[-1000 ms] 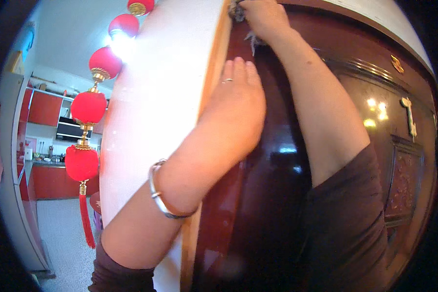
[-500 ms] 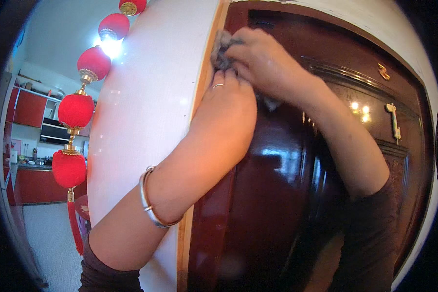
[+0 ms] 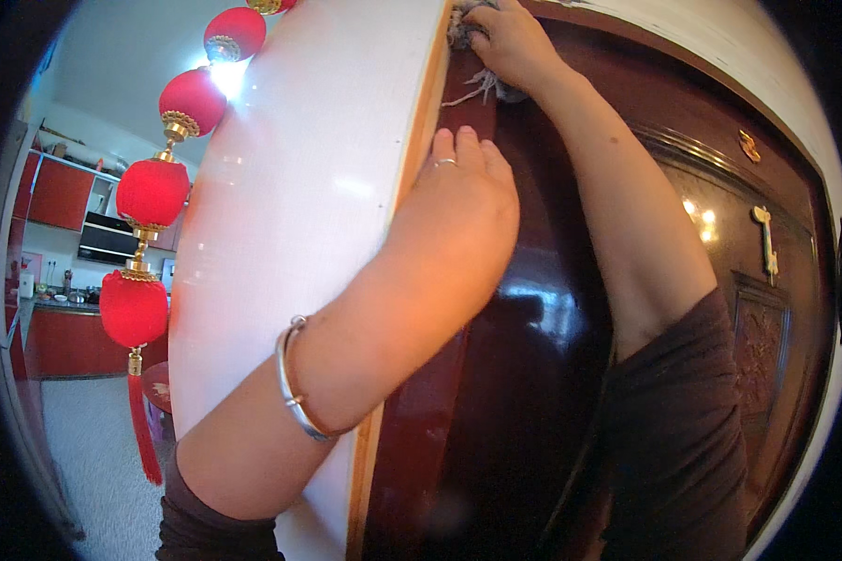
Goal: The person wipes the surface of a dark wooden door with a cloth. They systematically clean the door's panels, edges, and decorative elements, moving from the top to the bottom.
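Left hand (image 3: 458, 210) flat on dark door (image 3: 533, 374) by its frame (image 3: 398, 243), fingers together, bracing. Right hand (image 3: 510, 42) fingers clamped on grey rag (image 3: 482, 84), pressing it into the top corner.

red lantern string (image 3: 150, 196), red kitchen cabinets (image 3: 61, 194), gold door ornament (image 3: 765, 241)

Dark reddish-brown glossy door (image 3: 533, 393), white wall panel (image 3: 299, 215), red lanterns (image 3: 152, 192) with gold caps, grey frayed rag (image 3: 482, 84).

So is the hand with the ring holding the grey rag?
No, the left hand with the ring lies flat on the dark red door, while the right hand grips the grey rag higher up.
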The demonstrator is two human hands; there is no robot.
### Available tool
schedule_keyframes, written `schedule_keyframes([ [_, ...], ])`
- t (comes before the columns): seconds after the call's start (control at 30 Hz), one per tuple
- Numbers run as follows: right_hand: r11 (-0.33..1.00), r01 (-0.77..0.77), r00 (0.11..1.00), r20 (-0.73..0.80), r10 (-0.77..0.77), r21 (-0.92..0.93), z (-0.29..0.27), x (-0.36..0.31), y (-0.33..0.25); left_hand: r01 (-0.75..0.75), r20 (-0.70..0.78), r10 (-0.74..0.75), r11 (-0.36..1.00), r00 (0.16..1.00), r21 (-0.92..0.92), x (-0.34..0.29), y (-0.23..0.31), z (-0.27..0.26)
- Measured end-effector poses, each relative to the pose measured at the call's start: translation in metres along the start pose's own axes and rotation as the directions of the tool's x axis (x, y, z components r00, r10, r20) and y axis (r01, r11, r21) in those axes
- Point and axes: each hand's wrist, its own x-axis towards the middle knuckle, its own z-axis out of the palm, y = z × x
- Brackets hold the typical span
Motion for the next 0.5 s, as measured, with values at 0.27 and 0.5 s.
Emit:
schedule_keyframes([
  [0.27, 0.979, 0.108, 0.973, 0.182, -0.14, 0.175, -0.068, -0.079, -0.092, 0.045, 0.021, -0.042, 0.992, 0.999, -0.115, -0.006, -0.011, -0.015],
  [0.5, 0.913, -0.123, 0.944, 0.239, 0.229, -0.389, -0.057, -0.074, -0.048, 0.01, 0.047, -0.004, 0.991, 0.999, -0.135, -0.002, -0.006, -0.01],
])
